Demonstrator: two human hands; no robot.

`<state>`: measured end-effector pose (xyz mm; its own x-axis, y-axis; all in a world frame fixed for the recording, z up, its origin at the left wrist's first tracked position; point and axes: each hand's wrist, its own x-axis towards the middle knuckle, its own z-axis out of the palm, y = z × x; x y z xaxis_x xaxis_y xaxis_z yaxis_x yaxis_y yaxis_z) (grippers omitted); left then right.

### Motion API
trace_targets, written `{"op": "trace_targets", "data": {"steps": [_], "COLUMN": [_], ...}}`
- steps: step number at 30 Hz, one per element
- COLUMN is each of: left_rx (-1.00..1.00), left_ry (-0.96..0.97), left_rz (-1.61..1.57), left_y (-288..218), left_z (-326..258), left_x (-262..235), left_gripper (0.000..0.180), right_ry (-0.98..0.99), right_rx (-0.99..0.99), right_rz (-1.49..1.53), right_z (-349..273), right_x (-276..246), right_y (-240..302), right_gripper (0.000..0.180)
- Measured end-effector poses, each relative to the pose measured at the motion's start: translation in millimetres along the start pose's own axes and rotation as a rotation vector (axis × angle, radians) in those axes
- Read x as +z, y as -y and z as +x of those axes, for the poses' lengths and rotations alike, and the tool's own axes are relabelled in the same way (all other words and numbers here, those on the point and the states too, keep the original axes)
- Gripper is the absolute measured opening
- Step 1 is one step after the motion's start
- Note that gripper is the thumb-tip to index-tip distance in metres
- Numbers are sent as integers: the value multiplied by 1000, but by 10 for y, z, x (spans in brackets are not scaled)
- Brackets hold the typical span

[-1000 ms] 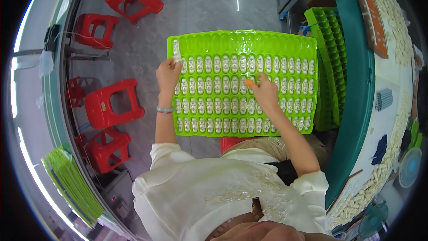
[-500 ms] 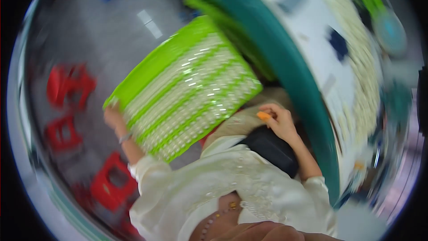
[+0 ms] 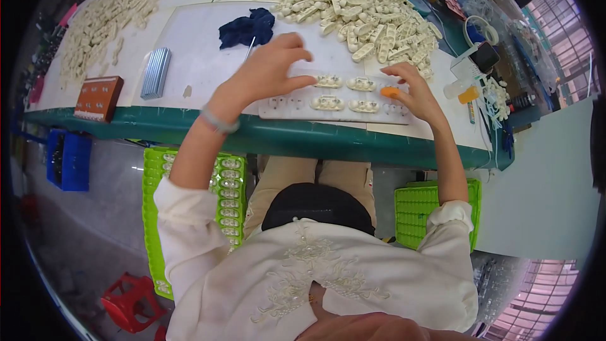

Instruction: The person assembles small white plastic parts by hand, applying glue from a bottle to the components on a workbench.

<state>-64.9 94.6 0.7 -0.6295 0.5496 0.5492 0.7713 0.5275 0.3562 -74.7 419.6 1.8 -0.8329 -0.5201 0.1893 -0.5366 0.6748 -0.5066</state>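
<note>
Over the left part of a white plate (image 3: 291,114) at the table's front edge is my left hand (image 3: 268,68), its fingers apart. Several cream oval plastic pieces (image 3: 327,103) sit in two rows on that plate. My right hand (image 3: 415,93) is at the plate's right end, thumb and fingers spread. An orange cover, apparently a finger cot (image 3: 390,93), is on its thumb. Neither hand visibly holds anything. A thin pale stick (image 3: 251,47) shows behind my left hand, close to a crumpled navy cloth (image 3: 237,33).
Loose cream pieces lie in a large heap (image 3: 379,19) behind the plate and another heap (image 3: 107,16) at far left. A metal block (image 3: 156,72) and brown block (image 3: 98,98) stand left. Lime trays (image 3: 151,215) flank my legs; a red stool (image 3: 129,303) is lower left.
The lime tray of pieces has left my left hand and is now low at my left. I have turned toward the table, and both hands have come over the white plate.
</note>
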Motion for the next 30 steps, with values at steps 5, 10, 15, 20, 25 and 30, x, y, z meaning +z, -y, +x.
{"op": "trace_targets", "data": {"steps": [5,10,15,20,25,30], "left_rx": [-137,-117,-349,-987,-1721,-1891], "left_ry": [447,460,-282,-678,-940,-1452], "left_rz": [42,-3,-270,-235,-75,-257], "left_y": [72,266,61,-595,-1704,-2594], "left_z": [360,442,-376,-2625,-4416,-5113], "left_x": [377,426,-604,-1177,-678,158], "left_gripper": [32,35,27,35,31,33], "right_ry": [191,-90,-336,523,744,621], "right_rx": [-143,-3,-256,-166,-203,-115], "right_rz": [-22,94,317,638,545,534], "right_z": [276,263,-261,-191,251,1054], "right_x": [252,118,9,1513,3469,4753], "right_y": [-35,-62,553,1928,2296,2840], "right_gripper": [30,31,35,23,24,24]}}
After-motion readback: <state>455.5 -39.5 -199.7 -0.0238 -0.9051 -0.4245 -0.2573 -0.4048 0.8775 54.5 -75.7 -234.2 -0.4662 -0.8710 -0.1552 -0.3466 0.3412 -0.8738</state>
